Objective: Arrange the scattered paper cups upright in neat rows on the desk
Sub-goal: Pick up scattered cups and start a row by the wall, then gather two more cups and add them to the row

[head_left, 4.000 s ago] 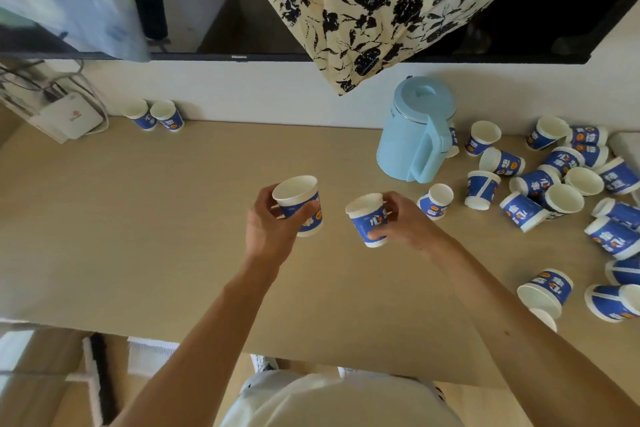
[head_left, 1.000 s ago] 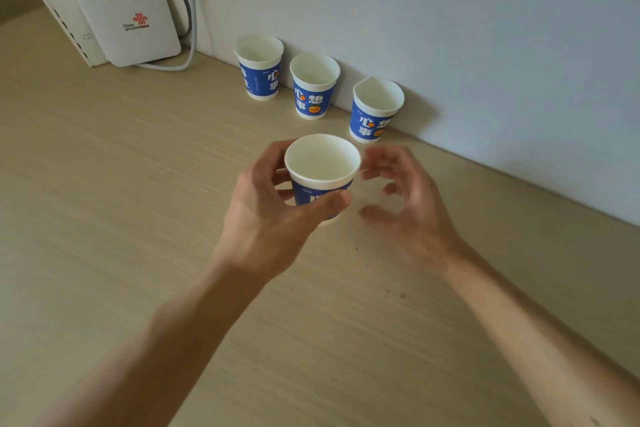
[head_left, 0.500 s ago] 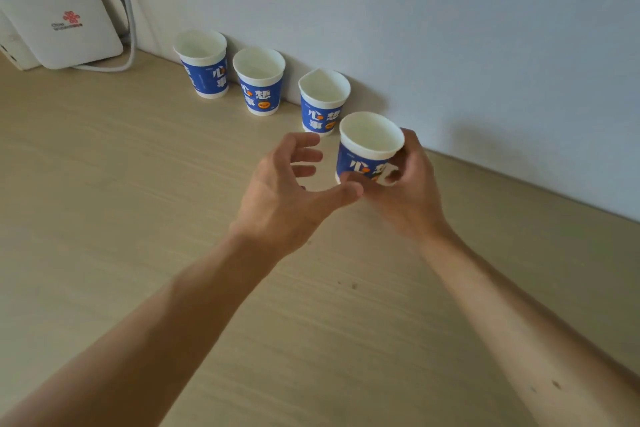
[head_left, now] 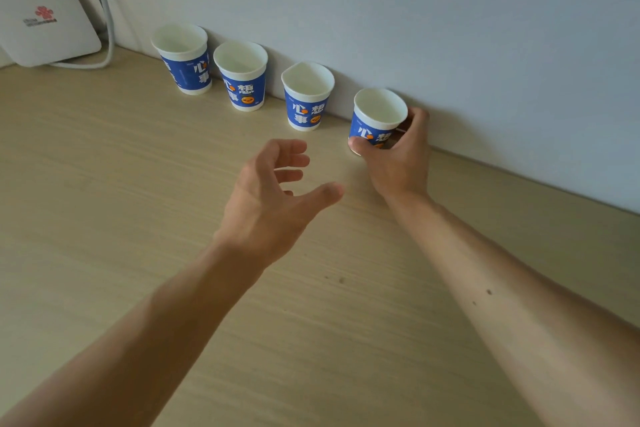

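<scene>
Three blue-and-white paper cups stand upright in a row along the wall: the first cup [head_left: 183, 61], the second cup [head_left: 242, 76] and the third cup [head_left: 306, 97], whose rim is dented. A fourth cup [head_left: 377, 118] stands upright at the right end of the row, on the desk [head_left: 121, 201]. My right hand [head_left: 398, 163] is wrapped around its lower part. My left hand [head_left: 273, 198] hovers in front of the row with fingers spread, holding nothing.
A white router box [head_left: 41, 17] leans against the wall at the far left, with grey cables [head_left: 104, 10] running up behind it. The white wall [head_left: 450, 28] runs directly behind the cups.
The cup passed from my left hand to my right hand, which carried it right and back to the wall at the end of the row. My left hand let go and drew back.
</scene>
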Motion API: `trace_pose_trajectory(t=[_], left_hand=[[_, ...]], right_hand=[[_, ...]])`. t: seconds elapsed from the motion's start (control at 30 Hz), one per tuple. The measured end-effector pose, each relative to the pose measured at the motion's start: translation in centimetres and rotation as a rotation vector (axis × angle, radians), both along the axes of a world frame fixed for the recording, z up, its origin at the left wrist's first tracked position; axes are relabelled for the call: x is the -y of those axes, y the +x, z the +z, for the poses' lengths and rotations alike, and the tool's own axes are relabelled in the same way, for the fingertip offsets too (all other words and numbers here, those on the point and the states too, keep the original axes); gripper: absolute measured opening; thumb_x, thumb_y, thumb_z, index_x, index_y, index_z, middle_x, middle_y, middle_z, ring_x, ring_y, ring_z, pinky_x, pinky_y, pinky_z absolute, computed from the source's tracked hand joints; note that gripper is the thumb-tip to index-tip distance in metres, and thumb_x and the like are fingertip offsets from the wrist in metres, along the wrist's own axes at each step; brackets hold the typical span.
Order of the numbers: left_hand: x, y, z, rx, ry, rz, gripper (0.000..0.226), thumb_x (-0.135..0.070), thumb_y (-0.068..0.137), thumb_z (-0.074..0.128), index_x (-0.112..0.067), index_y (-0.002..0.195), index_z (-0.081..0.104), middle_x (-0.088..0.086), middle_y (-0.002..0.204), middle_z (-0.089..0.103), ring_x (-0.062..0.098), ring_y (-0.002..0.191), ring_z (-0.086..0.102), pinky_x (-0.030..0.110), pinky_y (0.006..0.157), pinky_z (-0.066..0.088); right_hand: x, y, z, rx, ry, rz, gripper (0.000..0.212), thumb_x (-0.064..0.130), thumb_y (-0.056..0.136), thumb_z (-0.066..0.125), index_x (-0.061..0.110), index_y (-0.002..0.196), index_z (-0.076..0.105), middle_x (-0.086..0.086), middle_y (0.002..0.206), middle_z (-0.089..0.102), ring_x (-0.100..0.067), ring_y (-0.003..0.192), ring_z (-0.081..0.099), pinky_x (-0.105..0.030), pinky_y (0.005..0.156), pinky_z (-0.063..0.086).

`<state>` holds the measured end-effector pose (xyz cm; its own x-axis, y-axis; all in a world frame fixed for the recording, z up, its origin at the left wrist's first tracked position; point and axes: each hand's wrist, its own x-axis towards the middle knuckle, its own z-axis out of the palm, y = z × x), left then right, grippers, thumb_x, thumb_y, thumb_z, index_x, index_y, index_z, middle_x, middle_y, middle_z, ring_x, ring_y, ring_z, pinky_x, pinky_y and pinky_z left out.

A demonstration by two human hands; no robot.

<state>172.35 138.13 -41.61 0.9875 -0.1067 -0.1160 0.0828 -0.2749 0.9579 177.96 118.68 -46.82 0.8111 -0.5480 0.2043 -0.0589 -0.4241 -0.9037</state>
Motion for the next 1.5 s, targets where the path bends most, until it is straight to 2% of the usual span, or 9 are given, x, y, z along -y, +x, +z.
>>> trace_pose_trajectory(t=[0.17, 0.33, 0.43, 0.67, 0.8, 0.93, 1.03, 1.23, 1.5], left_hand=[[-0.1, -0.3, 0.2, 0.002, 0.003, -0.001, 0.06, -0.033, 0.073, 0.088, -0.027, 0.127, 0.06, -0.014, 0.117, 0.067, 0.001, 0.109, 0.064, 0.035, 0.096, 0.056], [-0.2, -0.6, 0.3, 0.011, 0.015, -0.008, 0.061, -0.034, 0.073, 0.087, -0.028, 0.127, 0.059, -0.014, 0.117, 0.067, -0.001, 0.108, 0.064, 0.031, 0.094, 0.056], [-0.2, -0.9, 0.1, 0.014, 0.01, -0.003, 0.06, -0.034, 0.073, 0.087, -0.028, 0.127, 0.06, -0.014, 0.117, 0.068, 0.0, 0.109, 0.064, 0.031, 0.094, 0.056], [0.7, -2.2, 0.1, 0.018, 0.005, -0.008, 0.055, -0.033, 0.076, 0.087, -0.029, 0.124, 0.061, -0.014, 0.115, 0.069, -0.001, 0.107, 0.065, 0.031, 0.092, 0.056], [2.8, -6.5, 2.4, -0.024, 0.031, -0.055, 0.053, -0.034, 0.076, 0.087, -0.028, 0.122, 0.061, -0.013, 0.115, 0.069, 0.003, 0.108, 0.066, 0.036, 0.092, 0.057], [6.4, -12.3, 7.0, -0.09, -0.01, -0.078, 0.059, -0.046, 0.07, 0.076, -0.025, 0.123, 0.061, -0.012, 0.116, 0.069, 0.004, 0.108, 0.066, 0.035, 0.09, 0.057], [9.7, -17.1, 10.7, -0.138, -0.048, -0.107, 0.055, -0.045, 0.072, 0.073, -0.023, 0.121, 0.061, -0.01, 0.114, 0.069, 0.007, 0.108, 0.066, 0.031, 0.085, 0.055], [16.5, -25.3, 15.5, -0.192, -0.069, -0.176, 0.045, -0.045, 0.075, 0.071, -0.029, 0.117, 0.061, -0.013, 0.112, 0.069, 0.003, 0.106, 0.066, 0.019, 0.076, 0.049], [24.6, -33.1, 16.4, -0.252, -0.016, -0.268, 0.027, -0.026, 0.091, 0.073, -0.03, 0.115, 0.06, -0.01, 0.113, 0.069, 0.004, 0.107, 0.065, 0.023, 0.079, 0.049]], right_hand=[[0.0, 0.3, 0.0, -0.01, -0.042, -0.04, 0.067, 0.021, 0.067, 0.09, 0.012, 0.121, 0.05, 0.019, 0.098, 0.06, -0.005, 0.085, 0.063, -0.02, 0.077, 0.051], [-0.1, 0.4, 0.0, -0.025, -0.053, -0.048, 0.066, 0.024, 0.066, 0.091, 0.014, 0.118, 0.051, 0.013, 0.101, 0.063, -0.006, 0.087, 0.063, -0.006, 0.068, 0.045], [-0.1, 0.4, 0.0, -0.033, -0.053, -0.054, 0.066, 0.025, 0.065, 0.091, 0.016, 0.117, 0.051, 0.011, 0.104, 0.065, -0.009, 0.091, 0.065, -0.019, 0.076, 0.05], [0.4, -1.8, 1.0, -0.052, -0.034, -0.024, 0.074, 0.03, 0.067, 0.093, 0.013, 0.124, 0.049, 0.0, 0.115, 0.063, -0.014, 0.101, 0.063, -0.026, 0.088, 0.051], [2.5, -9.2, 4.2, -0.07, -0.058, -0.031, 0.07, 0.031, 0.079, 0.087, 0.007, 0.131, 0.048, -0.008, 0.121, 0.06, -0.019, 0.107, 0.058, -0.022, 0.09, 0.044], [4.5, -17.7, 8.8, -0.131, -0.031, -0.063, 0.063, 0.033, 0.087, 0.081, 0.007, 0.134, 0.048, -0.006, 0.122, 0.062, -0.018, 0.11, 0.061, -0.03, 0.095, 0.049], [6.5, -23.6, 12.4, -0.169, 0.067, -0.117, 0.062, 0.035, 0.09, 0.077, 0.012, 0.138, 0.045, -0.001, 0.123, 0.06, -0.014, 0.112, 0.06, -0.025, 0.095, 0.047], [12.7, -34.5, 17.1, -0.145, 0.153, -0.215, 0.057, 0.017, 0.088, 0.078, 0.009, 0.135, 0.048, -0.005, 0.12, 0.062, -0.014, 0.109, 0.062, -0.008, 0.088, 0.042], [25.6, -44.4, 16.5, -0.227, 0.025, -0.513, 0.045, 0.01, 0.079, 0.078, 0.008, 0.119, 0.058, -0.003, 0.11, 0.062, -0.024, 0.101, 0.061, -0.033, 0.087, 0.048]])
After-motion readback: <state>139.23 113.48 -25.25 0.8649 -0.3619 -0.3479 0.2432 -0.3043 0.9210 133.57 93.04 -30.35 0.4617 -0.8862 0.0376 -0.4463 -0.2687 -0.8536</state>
